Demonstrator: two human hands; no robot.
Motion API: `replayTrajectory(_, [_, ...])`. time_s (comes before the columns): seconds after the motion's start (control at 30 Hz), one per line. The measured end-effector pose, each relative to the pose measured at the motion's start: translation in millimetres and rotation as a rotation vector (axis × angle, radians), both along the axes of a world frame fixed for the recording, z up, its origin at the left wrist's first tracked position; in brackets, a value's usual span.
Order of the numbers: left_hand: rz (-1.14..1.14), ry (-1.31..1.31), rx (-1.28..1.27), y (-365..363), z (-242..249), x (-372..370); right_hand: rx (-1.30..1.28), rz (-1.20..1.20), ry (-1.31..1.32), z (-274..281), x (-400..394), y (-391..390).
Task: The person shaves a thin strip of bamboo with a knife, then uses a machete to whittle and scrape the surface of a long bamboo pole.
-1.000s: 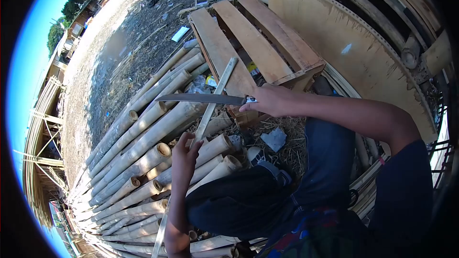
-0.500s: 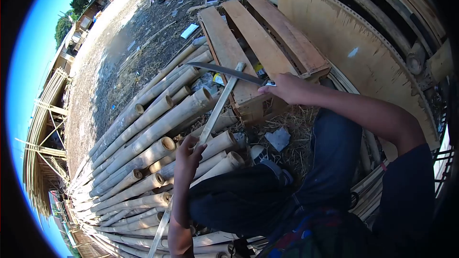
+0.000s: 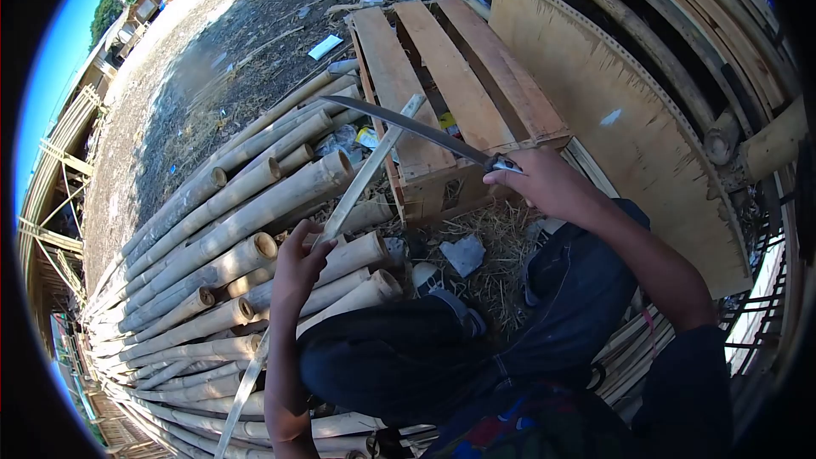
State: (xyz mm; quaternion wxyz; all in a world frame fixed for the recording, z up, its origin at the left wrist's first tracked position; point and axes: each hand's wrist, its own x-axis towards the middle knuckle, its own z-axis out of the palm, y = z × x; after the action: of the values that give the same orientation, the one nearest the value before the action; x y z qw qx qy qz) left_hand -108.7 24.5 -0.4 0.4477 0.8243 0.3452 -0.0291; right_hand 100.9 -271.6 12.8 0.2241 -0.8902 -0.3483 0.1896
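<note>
My left hand (image 3: 302, 259) is closed around a long, pale bamboo strip (image 3: 361, 183), which slants from the lower left up past the edge of a wooden crate. In my right hand (image 3: 535, 177) is the handle of a machete (image 3: 412, 126), its long dark blade pointing left. Near the strip's upper end the blade crosses over it in this view. Behind both lies the slatted wooden crate (image 3: 463, 76), close beyond my right hand. Below my left hand are stacked bamboo poles (image 3: 246, 259), their cut ends facing my legs.
A curved plywood sheet (image 3: 612, 102) leans at the right, in front of stacked poles. Between my feet and the crate lie a grey stone chunk (image 3: 463, 255) and dry straw. Litter is scattered on the dirt ground (image 3: 221, 59) at upper left, with a bamboo rack (image 3: 64, 166) at far left.
The machete handle and my right hand have shifted slightly right and down relative to the crate, so the blade crosses the strip nearer its guard-side middle. The whole view has tilted a little.
</note>
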Motion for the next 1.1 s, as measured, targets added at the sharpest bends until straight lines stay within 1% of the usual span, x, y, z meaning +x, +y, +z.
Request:
replayTrajectory(0.07, [0.002,-0.022,-0.033,-3.1,11.5,7.1,0.164,-0.241,0.324,21.8,7.9,-3.7])
replayTrajectory(0.1, [-0.001,-0.044,-0.056,-3.0,14.9,11.0,0.162,-0.236,0.323,18.7,18.1,-6.7])
replayTrajectory(0.17, [-0.015,-0.083,-0.048,-0.4,17.1,20.6,0.497,-0.244,0.349,10.7,44.2,-12.5])
replayTrajectory(0.2, [-0.074,-0.103,-0.006,0.6,19.9,27.8,0.497,-0.235,0.346,15.1,51.6,-9.7])
replayTrajectory(0.23, [-0.132,-0.123,0.037,1.7,23.0,36.4,0.616,-0.260,0.479,21.3,58.6,-7.1])
replayTrajectory(0.27, [-0.123,-0.127,0.038,3.2,25.5,48.0,0.732,-0.285,0.613,25.9,64.5,-5.1])
replayTrajectory(0.3, [-0.185,-0.107,0.073,4.9,27.5,62.5,0.730,-0.277,0.612,28.3,69.8,-4.3])
replayTrajectory(0.33, [-0.247,-0.087,0.108,5.6,28.8,76.8,0.745,-0.329,0.666,30.4,75.9,-4.3])
replayTrajectory(0.37, [-0.242,-0.094,0.107,5.0,28.5,91.2,0.758,-0.383,0.716,32.1,82.4,-4.1])
replayTrajectory(0.4, [-0.307,-0.049,0.149,3.4,27.3,106.3,0.755,-0.437,0.690,27.9,83.9,-3.5])
replayTrajectory(0.47, [-0.394,0.008,0.220,-4.5,25.9,130.4,0.727,-0.448,0.669,12.7,87.8,-13.2])
replayTrajectory(0.5, [-0.392,0.005,0.216,-8.6,26.3,141.7,0.699,-0.464,0.654,6.1,90.1,-19.2])
replayTrajectory(0.57, [-0.490,0.040,0.211,-15.0,24.5,163.2,0.669,-0.489,0.633,-2.4,92.3,-27.2])
replayTrajectory(0.63, [-0.510,0.023,0.208,-17.5,20.2,180.8,0.592,-0.496,0.513,-13.6,97.4,-30.6])
replayTrajectory(0.67, [-0.532,0.003,0.232,-18.9,18.0,186.9,0.585,-0.488,0.523,-18.0,99.2,-30.4])
replayTrajectory(0.7, [-0.551,-0.015,0.260,-19.4,15.8,191.9,0.638,-0.463,0.536,-20.6,100.1,-28.0])
replayTrajectory(0.73, [-0.557,-0.038,0.252,-19.3,13.7,195.3,0.694,-0.440,0.555,-21.7,101.4,-24.2])
replayTrajectory(0.77, [-0.544,-0.019,0.252,-19.4,9.9,195.8,0.692,-0.430,0.576,-17.7,103.2,-18.8])
replayTrajectory(0.83, [-0.490,-0.060,0.273,-23.7,11.7,199.9,0.767,-0.465,0.765,-6.5,106.8,-9.7])
replayTrajectory(0.87, [-0.449,0.018,0.255,-25.9,18.2,200.8,0.758,-0.441,0.781,-13.6,111.0,-10.4])
replayTrajectory(0.9, [-0.448,0.037,0.248,-27.6,19.9,201.0,0.751,-0.446,0.800,-12.3,113.3,-13.0])
replayTrajectory(0.97, [-0.408,-0.044,0.313,-31.3,18.2,196.4,0.582,-0.469,0.800,-7.5,111.2,-19.1])
replayTrajectory(1.0, [-0.416,-0.034,0.305,-34.3,17.2,194.6,0.578,-0.498,0.824,-7.4,105.7,-21.6])
replayTrajectory(1.03, [-0.384,-0.024,0.351,-38.3,17.0,192.6,0.573,-0.510,0.828,-8.1,102.7,-26.4])
replayTrajectory(1.1, [-0.348,-0.038,0.428,-47.0,16.2,185.1,0.445,-0.498,0.723,-10.3,94.9,-42.2])
